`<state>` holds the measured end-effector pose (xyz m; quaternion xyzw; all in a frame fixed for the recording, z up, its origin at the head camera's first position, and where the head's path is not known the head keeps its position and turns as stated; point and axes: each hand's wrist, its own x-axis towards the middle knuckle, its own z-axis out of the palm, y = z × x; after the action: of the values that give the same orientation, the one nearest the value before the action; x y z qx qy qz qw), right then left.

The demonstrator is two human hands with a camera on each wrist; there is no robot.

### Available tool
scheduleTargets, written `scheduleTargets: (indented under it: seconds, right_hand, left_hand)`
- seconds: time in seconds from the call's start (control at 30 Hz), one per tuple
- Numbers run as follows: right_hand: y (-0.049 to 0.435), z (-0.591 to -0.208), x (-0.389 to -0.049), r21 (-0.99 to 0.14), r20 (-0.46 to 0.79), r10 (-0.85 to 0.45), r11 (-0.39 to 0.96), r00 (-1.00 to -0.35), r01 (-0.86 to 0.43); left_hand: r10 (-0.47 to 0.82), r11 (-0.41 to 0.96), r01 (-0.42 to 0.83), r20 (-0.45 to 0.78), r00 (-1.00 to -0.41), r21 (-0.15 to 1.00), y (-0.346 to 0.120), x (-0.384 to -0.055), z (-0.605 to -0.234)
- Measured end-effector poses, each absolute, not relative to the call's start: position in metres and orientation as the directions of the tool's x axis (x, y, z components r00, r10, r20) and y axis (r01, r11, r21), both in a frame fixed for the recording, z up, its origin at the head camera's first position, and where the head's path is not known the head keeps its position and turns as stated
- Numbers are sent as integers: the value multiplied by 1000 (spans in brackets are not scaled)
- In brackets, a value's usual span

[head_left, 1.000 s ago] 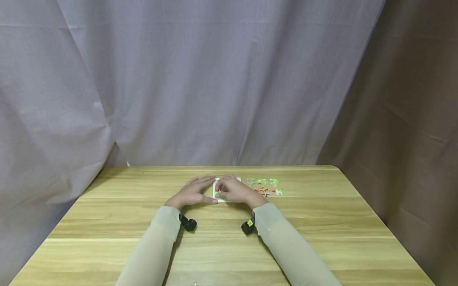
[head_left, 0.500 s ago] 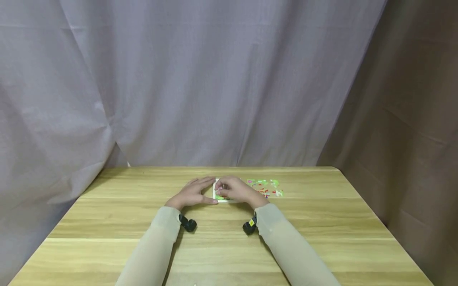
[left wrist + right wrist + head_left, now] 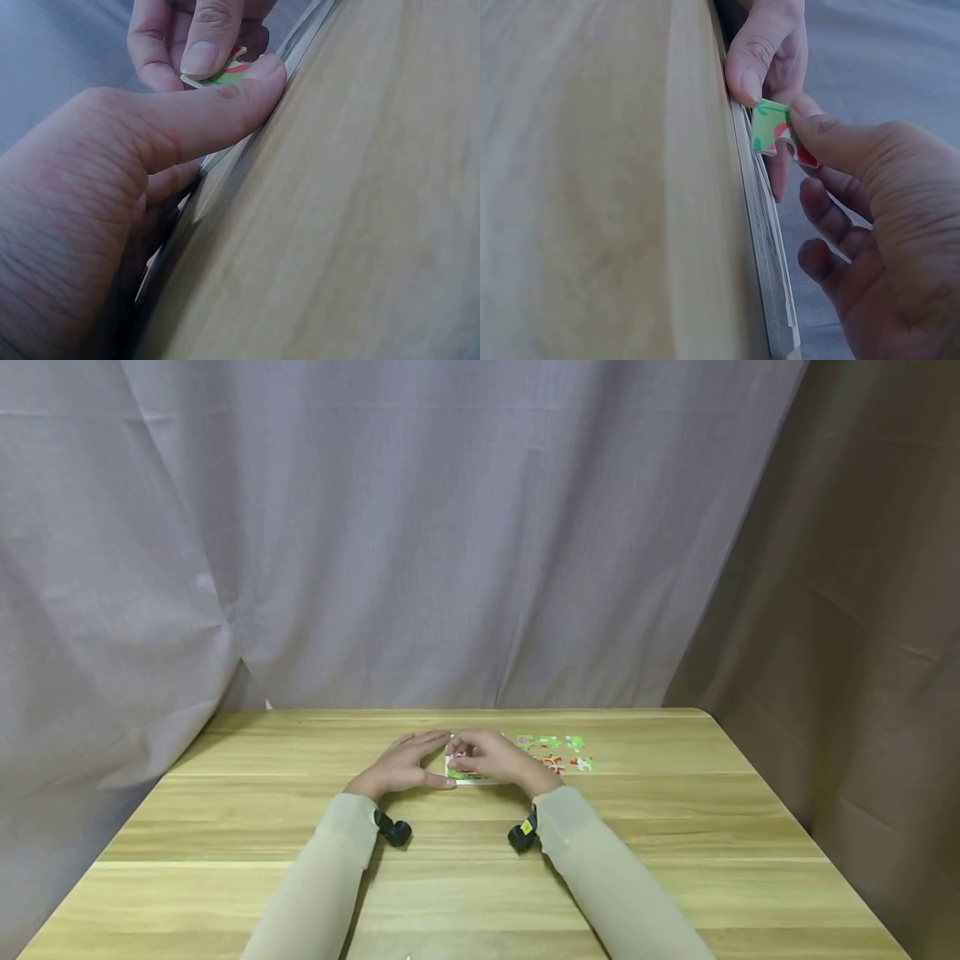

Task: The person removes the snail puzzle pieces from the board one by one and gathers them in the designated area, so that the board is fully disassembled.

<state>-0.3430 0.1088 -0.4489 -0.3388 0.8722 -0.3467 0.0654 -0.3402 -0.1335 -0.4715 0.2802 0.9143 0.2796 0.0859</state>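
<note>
The right hand (image 3: 489,758) is over the left part of the white-edged board (image 3: 480,782), its grip pinching a green-and-red puzzle piece (image 3: 769,124) between thumb and finger. The left hand (image 3: 405,767) lies along the board's left side with fingers straight, thumb reaching along the near edge; its grip holds nothing that shows.

The work looks partly done: green shows inside the board's near-left corner, though the hands hide most of it, so how much is filled cannot be told. The held piece does not look seated yet, and several loose pieces (image 3: 553,763) lie just right of the board.

The left hand crowds the board's left edge. Beyond the board, a narrow strip of worktop (image 3: 450,893) runs to the far edge and the curtain (image 3: 375,527). The most room is on the board's near side and right, past the loose pieces.
</note>
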Motion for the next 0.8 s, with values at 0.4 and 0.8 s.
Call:
scheduleTargets:
  seconds: [0.4, 0.8]
  right_hand:
    - [109, -450, -344, -643, 158, -596, 543, -787, -540]
    - [147, -447, -344, -664, 157, -588, 532, -794, -526]
  left_hand:
    - [557, 695, 469, 4, -831, 545, -134, -342, -473]
    - [556, 695, 465, 1, -831, 547, -134, -342, -475]
